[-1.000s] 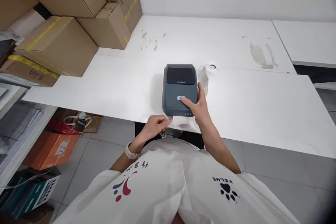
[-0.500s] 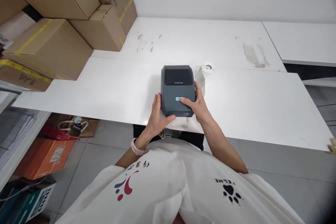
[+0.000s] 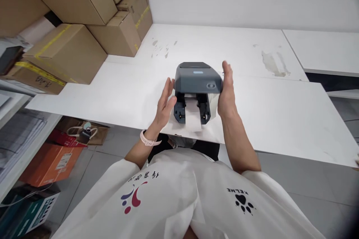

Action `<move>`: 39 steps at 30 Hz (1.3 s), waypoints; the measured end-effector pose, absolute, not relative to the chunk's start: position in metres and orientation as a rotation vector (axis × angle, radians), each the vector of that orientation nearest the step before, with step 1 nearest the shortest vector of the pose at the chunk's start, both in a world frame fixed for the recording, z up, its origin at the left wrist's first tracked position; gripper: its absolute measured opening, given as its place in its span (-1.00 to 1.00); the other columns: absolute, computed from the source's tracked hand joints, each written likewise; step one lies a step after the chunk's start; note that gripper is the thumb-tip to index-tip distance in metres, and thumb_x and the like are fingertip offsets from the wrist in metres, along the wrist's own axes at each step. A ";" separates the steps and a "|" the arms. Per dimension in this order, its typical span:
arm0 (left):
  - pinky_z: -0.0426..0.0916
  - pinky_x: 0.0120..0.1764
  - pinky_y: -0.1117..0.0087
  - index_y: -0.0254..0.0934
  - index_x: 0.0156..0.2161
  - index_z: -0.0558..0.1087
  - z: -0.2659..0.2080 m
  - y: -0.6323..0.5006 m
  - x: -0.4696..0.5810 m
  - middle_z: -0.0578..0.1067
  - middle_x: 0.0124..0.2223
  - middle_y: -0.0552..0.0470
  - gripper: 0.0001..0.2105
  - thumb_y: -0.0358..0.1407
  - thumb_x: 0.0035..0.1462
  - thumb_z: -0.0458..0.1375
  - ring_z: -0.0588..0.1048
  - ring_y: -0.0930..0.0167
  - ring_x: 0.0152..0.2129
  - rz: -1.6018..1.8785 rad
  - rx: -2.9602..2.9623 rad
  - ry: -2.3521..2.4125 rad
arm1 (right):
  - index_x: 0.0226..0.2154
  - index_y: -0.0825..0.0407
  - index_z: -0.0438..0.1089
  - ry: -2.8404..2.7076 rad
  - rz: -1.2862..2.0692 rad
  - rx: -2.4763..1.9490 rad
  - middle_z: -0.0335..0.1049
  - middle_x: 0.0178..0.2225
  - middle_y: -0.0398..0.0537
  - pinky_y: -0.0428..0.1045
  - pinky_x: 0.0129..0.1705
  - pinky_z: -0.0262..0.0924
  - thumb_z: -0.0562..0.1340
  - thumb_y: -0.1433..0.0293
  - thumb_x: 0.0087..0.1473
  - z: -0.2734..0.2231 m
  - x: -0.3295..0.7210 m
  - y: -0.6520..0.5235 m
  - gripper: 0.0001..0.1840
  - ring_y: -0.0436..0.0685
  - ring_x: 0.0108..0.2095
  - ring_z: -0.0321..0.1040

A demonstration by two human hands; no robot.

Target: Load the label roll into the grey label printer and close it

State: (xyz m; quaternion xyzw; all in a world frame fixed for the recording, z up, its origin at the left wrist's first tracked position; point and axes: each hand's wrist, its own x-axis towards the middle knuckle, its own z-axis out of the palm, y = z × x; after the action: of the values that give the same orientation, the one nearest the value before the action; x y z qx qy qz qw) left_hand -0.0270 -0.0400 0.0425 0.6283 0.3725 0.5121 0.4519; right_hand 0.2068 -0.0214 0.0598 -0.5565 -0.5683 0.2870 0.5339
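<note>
- Both hands flank a grey label printer (image 3: 198,82) near the white table's (image 3: 280,119) front edge: the left hand (image 3: 165,102) at nine o'clock, flat and open, thumb against the casing; the right hand (image 3: 226,93) at three o'clock, palm pressed to the raised lid.
- White label paper (image 3: 193,114) runs from the opened bay toward six o'clock.
- Cardboard boxes (image 3: 84,26) stack at ten o'clock.

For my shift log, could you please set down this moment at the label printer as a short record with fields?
Printer: dark grey label printer on the white table, lid raised
Paper: white label strip runs out of the front
Left hand: left hand open, flat at the printer's left side
Right hand: right hand open, flat against the right side
Surroundings: cardboard boxes stacked at the left
</note>
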 end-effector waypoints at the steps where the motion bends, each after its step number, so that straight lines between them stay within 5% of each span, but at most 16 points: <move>1: -0.01 0.50 0.08 0.08 0.49 0.05 0.043 -0.032 -0.026 0.09 0.57 0.10 -0.28 0.17 0.33 0.07 -0.03 0.15 0.54 1.288 1.541 0.937 | 0.48 -0.38 -0.05 -1.333 0.614 -1.327 -0.25 0.57 -0.34 0.45 0.54 -0.59 -0.23 -0.34 0.29 0.072 0.206 -0.009 -0.13 0.29 0.59 -0.59; 4: 0.10 0.45 0.05 0.04 0.47 0.10 0.036 -0.012 -0.023 0.16 0.55 0.01 -0.31 0.03 0.31 0.17 0.08 0.15 0.51 1.219 1.498 1.109 | 0.44 -0.32 0.05 -1.306 0.506 -1.324 -0.10 0.54 -0.30 0.47 0.55 -0.56 -0.30 -0.32 0.30 0.105 0.203 0.032 -0.12 0.26 0.59 -0.45; 9: 0.29 0.34 0.07 -0.16 0.45 0.15 0.014 0.003 -0.011 0.22 0.51 -0.18 -0.27 -0.17 0.21 0.21 0.22 0.09 0.44 0.931 1.415 1.350 | 0.31 -0.18 0.25 -1.257 0.523 -1.290 0.30 0.34 -0.04 0.32 0.50 -0.02 -0.42 -0.24 0.33 0.135 0.202 0.109 -0.08 0.28 0.44 0.13; 13: 0.36 0.28 0.09 -0.19 0.42 0.21 0.012 0.009 -0.006 0.35 0.44 -0.15 -0.27 -0.22 0.15 0.23 0.38 0.07 0.33 0.888 1.470 1.399 | 0.22 -0.22 0.27 -1.291 0.332 -1.248 0.34 0.26 0.04 0.33 0.42 0.09 -0.25 -0.20 0.37 0.145 0.199 0.122 -0.28 0.35 0.38 0.20; 17: 0.41 0.20 0.11 -0.22 0.42 0.21 0.016 0.012 -0.004 0.40 0.40 -0.15 -0.25 -0.24 0.11 0.22 0.46 0.07 0.25 0.853 1.516 1.450 | 0.16 -0.13 0.35 -1.426 -0.011 -1.183 0.37 0.20 0.10 0.29 0.35 0.16 -0.06 0.11 0.42 0.137 0.195 0.080 -0.55 0.32 0.27 0.30; 21: 0.42 0.18 0.11 -0.22 0.41 0.23 0.017 0.011 0.000 0.47 0.34 -0.12 -0.24 -0.30 0.08 0.22 0.51 0.07 0.18 0.843 1.571 1.546 | 0.02 0.00 0.54 -2.318 0.222 -1.424 0.61 -0.10 0.13 0.23 0.11 0.34 0.07 0.45 0.27 0.107 0.191 0.044 -0.60 0.35 0.00 0.52; 28: 0.39 0.21 0.10 -0.34 0.45 0.22 0.012 0.013 0.001 0.61 0.16 -0.17 -0.22 -0.42 0.07 0.13 0.55 0.06 0.13 0.826 1.612 1.559 | 0.07 0.21 0.56 -3.163 0.226 -1.542 0.64 -0.07 0.31 0.34 0.42 -0.22 0.12 0.62 0.14 0.076 0.161 0.040 -0.50 0.39 0.11 0.50; 34: 0.37 0.25 0.11 -0.31 0.46 0.20 0.007 0.013 -0.003 0.57 0.24 -0.14 -0.19 -0.49 0.04 0.07 0.55 0.10 0.16 0.888 1.604 1.504 | 0.26 0.01 0.41 -3.069 0.818 -1.313 0.53 0.16 0.14 0.16 0.09 0.29 0.23 0.51 0.06 0.092 0.183 0.046 -0.32 0.39 0.09 0.47; 39: 0.36 0.28 0.11 -0.33 0.46 0.20 0.002 0.013 -0.003 0.50 0.33 -0.13 -0.19 -0.46 0.03 0.08 0.53 0.11 0.18 0.938 1.582 1.479 | 0.00 0.03 0.52 -2.794 1.133 -1.224 0.57 -0.01 0.07 0.08 -0.06 0.35 0.33 0.36 0.03 0.108 0.211 0.029 -0.57 0.28 -0.08 0.48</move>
State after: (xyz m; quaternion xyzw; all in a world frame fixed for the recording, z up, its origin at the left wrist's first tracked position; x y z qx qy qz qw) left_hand -0.0033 0.0127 0.0018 0.6198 0.5793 0.3674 0.3811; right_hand 0.2108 0.0290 0.1084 -0.3757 -0.8573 0.3476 -0.0560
